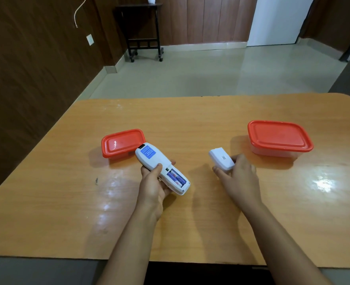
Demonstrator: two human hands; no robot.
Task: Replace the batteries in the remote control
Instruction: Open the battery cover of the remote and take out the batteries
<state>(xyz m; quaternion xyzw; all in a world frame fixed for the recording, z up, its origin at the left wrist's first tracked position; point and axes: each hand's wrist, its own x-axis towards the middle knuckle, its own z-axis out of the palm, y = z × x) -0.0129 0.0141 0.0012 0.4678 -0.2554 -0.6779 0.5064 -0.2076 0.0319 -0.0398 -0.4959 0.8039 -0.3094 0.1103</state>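
Observation:
My left hand [153, 186] grips a white remote control [155, 161], back side up, with a blue label near its far end. Its battery bay is uncovered and two blue-and-red batteries [176, 177] lie inside it. My right hand [240, 175] holds the white battery cover [221, 158] by its near end, just above the wooden table [190, 124], to the right of the remote.
A small clear container with a red lid [121, 141] stands just behind the remote on the left. A larger red-lidded container [279, 136] stands at the right. Beyond the table's far edge are a tiled floor and a dark side table [143, 27].

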